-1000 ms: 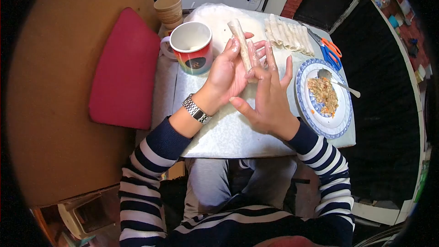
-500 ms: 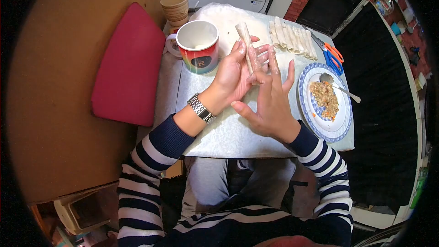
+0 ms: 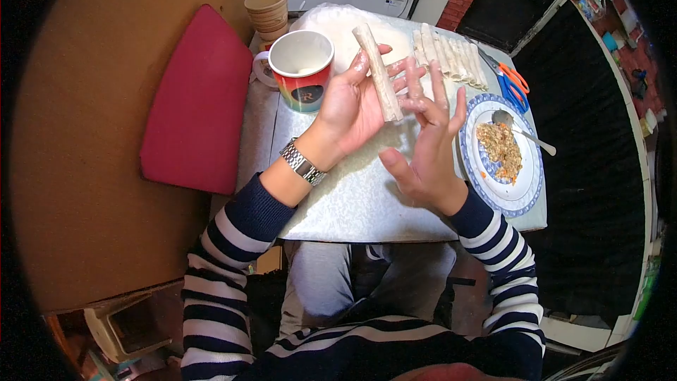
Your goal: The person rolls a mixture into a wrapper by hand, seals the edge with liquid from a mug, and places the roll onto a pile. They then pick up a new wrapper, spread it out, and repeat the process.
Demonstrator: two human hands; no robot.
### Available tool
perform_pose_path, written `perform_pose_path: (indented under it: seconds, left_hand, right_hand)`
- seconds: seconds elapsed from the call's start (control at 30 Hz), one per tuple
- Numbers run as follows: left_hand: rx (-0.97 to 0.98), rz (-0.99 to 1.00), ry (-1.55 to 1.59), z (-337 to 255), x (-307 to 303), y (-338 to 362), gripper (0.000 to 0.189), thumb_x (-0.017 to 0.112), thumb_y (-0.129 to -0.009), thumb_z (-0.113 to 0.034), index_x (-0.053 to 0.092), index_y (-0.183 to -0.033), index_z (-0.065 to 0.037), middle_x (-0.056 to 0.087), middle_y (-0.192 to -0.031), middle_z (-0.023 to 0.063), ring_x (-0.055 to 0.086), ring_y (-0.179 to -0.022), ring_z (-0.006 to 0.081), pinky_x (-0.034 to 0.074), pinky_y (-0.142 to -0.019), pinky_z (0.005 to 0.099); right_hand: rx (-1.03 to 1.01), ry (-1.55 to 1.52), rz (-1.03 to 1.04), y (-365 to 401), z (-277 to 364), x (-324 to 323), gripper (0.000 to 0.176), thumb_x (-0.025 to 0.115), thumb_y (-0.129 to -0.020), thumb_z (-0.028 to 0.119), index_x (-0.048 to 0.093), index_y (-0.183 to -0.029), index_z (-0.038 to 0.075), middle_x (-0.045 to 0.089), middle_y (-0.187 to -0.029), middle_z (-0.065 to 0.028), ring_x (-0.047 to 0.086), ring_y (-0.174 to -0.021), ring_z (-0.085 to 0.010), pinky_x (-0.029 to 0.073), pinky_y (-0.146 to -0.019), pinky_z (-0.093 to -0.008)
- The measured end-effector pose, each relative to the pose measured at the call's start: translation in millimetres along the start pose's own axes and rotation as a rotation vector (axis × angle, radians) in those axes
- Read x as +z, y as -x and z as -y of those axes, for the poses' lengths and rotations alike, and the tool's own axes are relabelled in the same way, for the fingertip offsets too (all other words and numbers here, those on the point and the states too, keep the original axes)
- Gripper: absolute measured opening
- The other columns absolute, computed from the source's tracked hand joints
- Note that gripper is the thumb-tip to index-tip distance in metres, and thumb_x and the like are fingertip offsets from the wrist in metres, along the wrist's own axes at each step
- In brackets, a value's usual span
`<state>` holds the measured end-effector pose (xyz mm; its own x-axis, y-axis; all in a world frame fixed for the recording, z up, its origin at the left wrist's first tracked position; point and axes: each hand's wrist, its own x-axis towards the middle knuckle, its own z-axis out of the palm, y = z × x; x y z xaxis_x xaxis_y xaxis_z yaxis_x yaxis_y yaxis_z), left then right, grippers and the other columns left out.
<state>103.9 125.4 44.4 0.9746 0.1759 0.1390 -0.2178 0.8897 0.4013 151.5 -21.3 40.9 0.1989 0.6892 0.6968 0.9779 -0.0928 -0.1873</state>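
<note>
A slim pale wrapped roll (image 3: 379, 74) lies along the palm and fingers of my left hand (image 3: 350, 109), held there above the table. My right hand (image 3: 432, 144) is just right of the roll, palm partly up with fingers spread, its fingertips dusted white and close to the roll's lower end. Several finished rolls (image 3: 451, 56) lie side by side at the back of the table. On the right, a blue-rimmed plate (image 3: 467, 162) holds a chopped filling (image 3: 499, 152) and a spoon (image 3: 532, 141).
A colourful mug (image 3: 303, 77) stands left of my hands, with stacked cups (image 3: 268, 10) behind it. White wrapper sheets (image 3: 338, 25) lie at the back. Scissors (image 3: 513, 88) with blue and orange handles rest near the right edge. A red cushion (image 3: 197, 106) leans at left.
The roll now lies more exposed on my left hand, which has shifted slightly left. My right hand has moved a little right, off the roll, and turned its palm upward.
</note>
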Motion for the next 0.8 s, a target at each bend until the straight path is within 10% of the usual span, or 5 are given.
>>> perform_pose_path:
  seconds: [0.8]
  left_hand:
    - [0.041,-0.089,-0.036,6.4,-8.6,-2.6,0.035,0.022,-0.102,-0.032,0.036,-0.125,-0.009,0.042,-0.131,0.0253,0.039,-0.128,0.0381,0.035,-0.106,0.0528]
  right_hand:
    - [-0.019,0.021,0.100,2.5,9.5,12.3,0.084,0.050,-0.085,0.057,0.021,-0.139,-0.001,0.027,-0.148,-0.0156,0.014,-0.140,-0.0397,-0.005,-0.103,-0.0649]
